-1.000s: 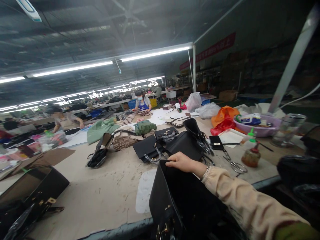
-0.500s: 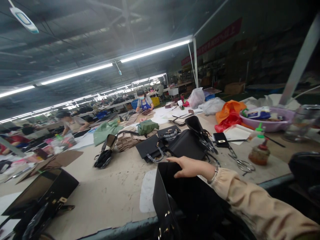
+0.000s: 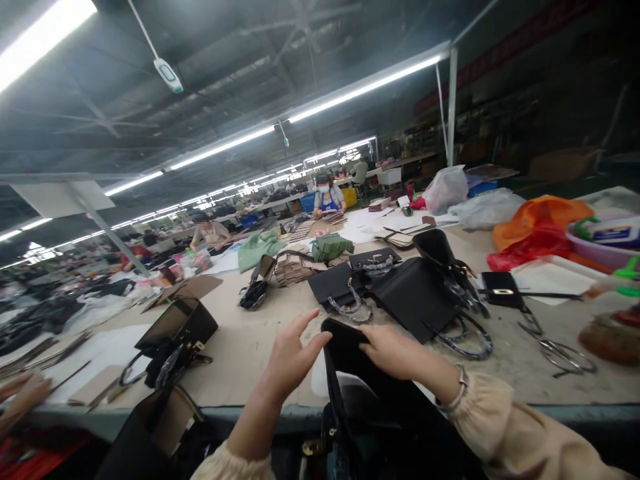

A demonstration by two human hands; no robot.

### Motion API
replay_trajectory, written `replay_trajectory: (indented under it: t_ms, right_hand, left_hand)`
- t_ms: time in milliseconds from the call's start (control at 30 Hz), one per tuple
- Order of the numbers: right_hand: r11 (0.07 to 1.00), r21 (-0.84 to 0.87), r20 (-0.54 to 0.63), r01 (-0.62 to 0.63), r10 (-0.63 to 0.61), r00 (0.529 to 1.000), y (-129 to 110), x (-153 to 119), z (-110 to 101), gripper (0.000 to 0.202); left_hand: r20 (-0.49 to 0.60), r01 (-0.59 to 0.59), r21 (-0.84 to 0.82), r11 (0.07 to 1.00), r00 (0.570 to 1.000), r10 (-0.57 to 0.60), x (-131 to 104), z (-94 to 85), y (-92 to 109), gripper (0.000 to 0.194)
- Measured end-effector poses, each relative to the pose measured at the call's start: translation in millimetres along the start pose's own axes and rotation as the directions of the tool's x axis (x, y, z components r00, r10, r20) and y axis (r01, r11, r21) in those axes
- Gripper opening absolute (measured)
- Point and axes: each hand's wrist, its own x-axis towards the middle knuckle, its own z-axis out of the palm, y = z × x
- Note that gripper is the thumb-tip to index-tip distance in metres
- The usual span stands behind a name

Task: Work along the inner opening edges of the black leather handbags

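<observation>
In front of me at the table's near edge stands an open black handbag (image 3: 345,347), its mouth facing up. My right hand (image 3: 393,350) grips its upper rim, with the thumb on the inner side. Just left of the same rim, my left hand (image 3: 295,357) has its thumb and fingers spread apart; the thumb tip is close to the bag's corner, and I cannot tell whether it touches. Gold-coloured metal fittings (image 3: 314,447) show low on the bag's left side. Its lower part is dark and partly out of frame.
More black handbags (image 3: 415,293) lie beyond my right hand; another open bag (image 3: 177,330) sits to the left. Scissors (image 3: 565,353), a glue bottle (image 3: 610,333) and a purple basin (image 3: 600,250) are at right. A co-worker's hand (image 3: 25,393) shows at the left edge.
My left hand has come into view and reached the left of the handbag's rim. My right hand stays on the rim. The view has swung left, so the table things appear further right.
</observation>
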Motion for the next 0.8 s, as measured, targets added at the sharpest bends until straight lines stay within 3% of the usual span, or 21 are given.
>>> replay_trajectory:
  t_ms: [100, 233, 467, 667, 800]
  right_hand:
    - [0.999, -0.047, -0.003, -0.009, 0.009, 1.0, -0.3, 2.5, 1.1, 0.03]
    - [0.998, -0.047, -0.03, -0.03, 0.029, 0.999, 2.2, 5.3, -0.9, 0.029]
    - [0.999, -0.039, -0.14, 0.005, -0.01, 0.99, 7.5, 20.3, -0.9, 0.028]
    - [0.996, -0.088, -0.102, 0.026, -0.035, 0.994, 8.2, 29.4, -2.5, 0.025]
    - [0.982, -0.182, -0.069, 0.044, -0.057, 0.996, 2.8, 36.8, -4.0, 0.027]
  left_hand:
    - [0.13, -0.072, 0.078, 0.994, 0.99, 0.062, 32.7, 20.1, -2.1, 0.047]
    - [0.192, -0.058, 0.093, 0.994, 0.981, 0.039, 43.1, 39.6, -14.6, 0.04]
    - [0.253, 0.039, 0.13, 0.991, 0.965, -0.072, 51.1, 40.6, -32.6, 0.028]
    - [0.348, 0.071, 0.181, 0.981, 0.928, -0.131, 64.6, 43.9, -38.6, 0.023]
    - [0.341, 0.113, 0.189, 0.975, 0.924, -0.173, 70.4, 53.2, -42.6, 0.016]
